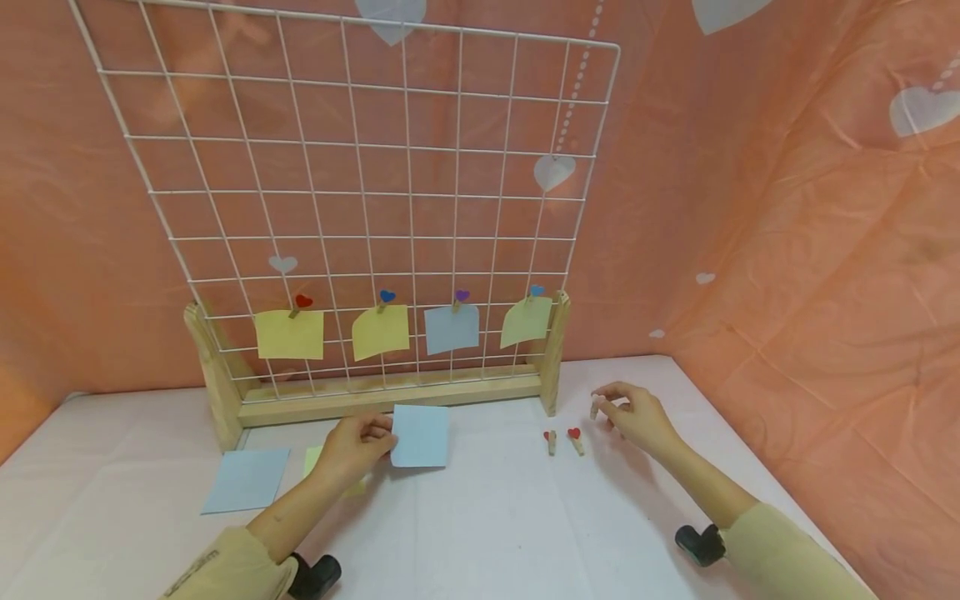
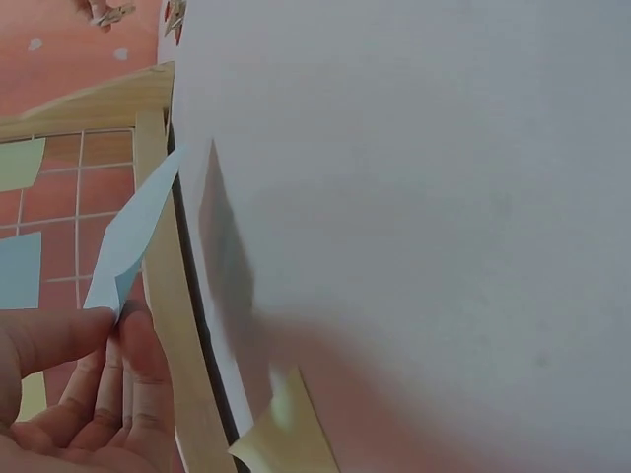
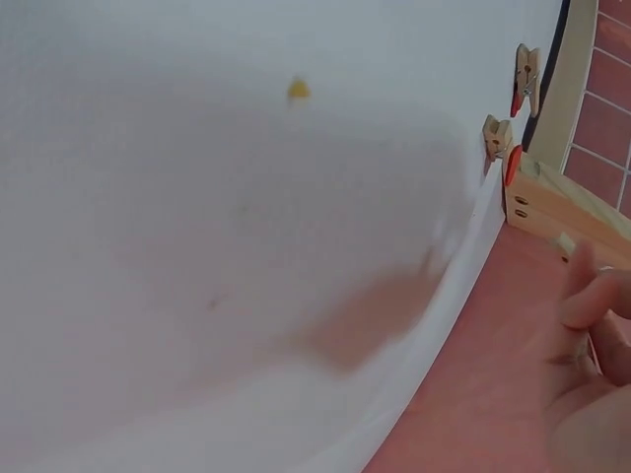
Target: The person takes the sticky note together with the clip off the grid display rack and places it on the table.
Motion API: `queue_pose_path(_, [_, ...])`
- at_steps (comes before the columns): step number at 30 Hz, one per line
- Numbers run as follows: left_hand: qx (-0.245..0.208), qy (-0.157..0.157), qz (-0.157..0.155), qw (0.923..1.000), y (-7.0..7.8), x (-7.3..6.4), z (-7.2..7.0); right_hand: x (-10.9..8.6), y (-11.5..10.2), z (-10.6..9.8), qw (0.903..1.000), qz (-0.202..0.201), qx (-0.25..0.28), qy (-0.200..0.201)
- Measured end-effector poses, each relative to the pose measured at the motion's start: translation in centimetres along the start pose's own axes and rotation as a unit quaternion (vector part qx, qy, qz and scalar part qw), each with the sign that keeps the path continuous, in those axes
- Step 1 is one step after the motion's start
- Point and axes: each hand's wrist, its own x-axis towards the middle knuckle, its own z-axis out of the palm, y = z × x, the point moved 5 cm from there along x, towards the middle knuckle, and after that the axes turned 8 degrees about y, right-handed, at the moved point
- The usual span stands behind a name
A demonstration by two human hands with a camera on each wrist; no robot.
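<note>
My left hand (image 1: 358, 446) pinches a light blue paper note (image 1: 421, 436) by its left edge, in front of the wire grid's wooden base. Seen in the left wrist view, the note (image 2: 138, 227) stands nearly edge-on between thumb and fingers. At the right, my right hand (image 1: 636, 417) is raised over the table with a small wooden clothespin (image 1: 596, 407) between thumb and fingertips. This clothespin (image 2: 115, 15) also shows at the top of the left wrist view. Two clothespins with red hearts, one upright (image 1: 552, 442) and one slanted (image 1: 576, 442), lie left of that hand.
A white wire grid (image 1: 408, 196) stands in a wooden base (image 1: 390, 398). Clothespins hold several notes on its lower rows, among them a yellow note (image 1: 290, 335). Another blue note (image 1: 245, 481) and a partly hidden yellow note (image 1: 312, 458) lie at the left.
</note>
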Motion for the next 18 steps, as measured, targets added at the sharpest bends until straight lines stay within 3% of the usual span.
queue_pose_path(11, [-0.005,-0.024,-0.019,0.9995,-0.6,-0.4,0.2,-0.2,0.8,0.5,0.9991,0.013,-0.001,-0.04])
queue_pose_path(18, [-0.014,-0.038,-0.032,0.9987,-1.3,-0.4,0.5,-0.6,1.4,1.5,0.9925,0.021,-0.019,-0.119])
